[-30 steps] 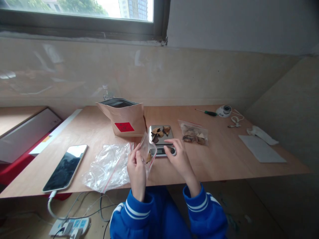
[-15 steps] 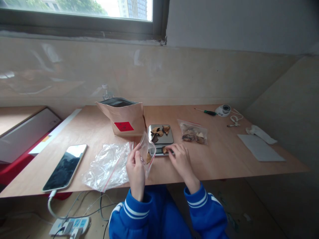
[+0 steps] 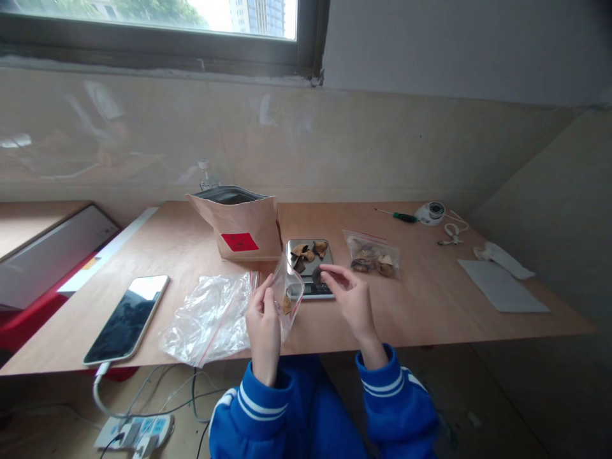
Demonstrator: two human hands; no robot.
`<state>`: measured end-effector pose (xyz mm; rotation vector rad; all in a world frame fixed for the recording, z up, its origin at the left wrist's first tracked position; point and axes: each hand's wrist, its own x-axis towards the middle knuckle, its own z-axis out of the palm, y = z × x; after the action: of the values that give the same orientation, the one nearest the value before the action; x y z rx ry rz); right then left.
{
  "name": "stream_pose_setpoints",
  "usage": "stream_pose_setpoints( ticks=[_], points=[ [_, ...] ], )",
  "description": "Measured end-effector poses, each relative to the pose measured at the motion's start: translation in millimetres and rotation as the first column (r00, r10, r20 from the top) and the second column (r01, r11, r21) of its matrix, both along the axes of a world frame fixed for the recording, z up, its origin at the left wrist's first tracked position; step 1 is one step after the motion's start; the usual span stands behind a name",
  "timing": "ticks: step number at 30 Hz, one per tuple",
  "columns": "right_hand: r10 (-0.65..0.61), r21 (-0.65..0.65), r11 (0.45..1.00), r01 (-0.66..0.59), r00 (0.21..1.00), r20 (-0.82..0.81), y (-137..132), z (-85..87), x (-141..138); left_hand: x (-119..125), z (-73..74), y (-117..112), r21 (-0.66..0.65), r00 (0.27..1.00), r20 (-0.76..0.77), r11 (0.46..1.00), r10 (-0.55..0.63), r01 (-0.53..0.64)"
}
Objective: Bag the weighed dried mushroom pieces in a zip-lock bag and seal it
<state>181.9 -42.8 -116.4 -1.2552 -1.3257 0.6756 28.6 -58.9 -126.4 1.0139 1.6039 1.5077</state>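
While the red label (image 3: 240, 242) on the pouch (image 3: 251, 222) is illegible, the right hand (image 3: 352, 301) pinches a dark piece (image 3: 317, 275) over the scale (image 3: 310, 268), higher than before; the left hand (image 3: 264, 319) grips a clear bag (image 3: 291, 294).

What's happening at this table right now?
A person's left hand holds a clear zip bag with a dried piece inside. The right hand pinches a dark dried piece, apparently mushroom, near the front of a digital scale. Several similar pieces lie on its plate. A filled zip bag lies right of the scale; an open kraft pouch stands behind the left hand.
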Motion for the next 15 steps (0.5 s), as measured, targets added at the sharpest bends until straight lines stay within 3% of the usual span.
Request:
stream_pose_setpoints(
  ticks=[3, 5, 7, 12, 15],
  points=[
    [0.001, 0.038, 0.999, 0.006, 0.980, -0.200, -0.5, 26.6, -13.8, 3.0, -0.1, 0.4, 0.009, 1.000, 0.021, 1.000, -0.011, 0.011],
    [0.079, 0.066, 0.995, -0.070, 0.986, -0.146, 1.3, 37.3, -22.7, 3.8, 0.1, 0.5, 0.026, 1.000, 0.027, 1.000, -0.012, 0.011],
    [0.140, 0.070, 0.988, -0.138, 0.990, -0.023, 8.5, 36.9, -27.8, 2.4, -0.1, 0.6, 0.035, 0.999, 0.039, 0.999, -0.003, 0.002],
    [-0.017, 0.112, 0.994, -0.014, 0.963, 0.270, 49.0, -3.4, -26.1, -7.6, -4.3, 1.5, 0.029, 0.999, 0.046, 0.999, 0.029, -0.030],
    [0.040, 0.081, 0.992, -0.101, 0.834, 0.550, 68.7, -27.0, -27.2, -12.1, -6.7, 1.3, 0.038, 0.997, 0.071, 0.999, 0.029, -0.031]
  ],
)
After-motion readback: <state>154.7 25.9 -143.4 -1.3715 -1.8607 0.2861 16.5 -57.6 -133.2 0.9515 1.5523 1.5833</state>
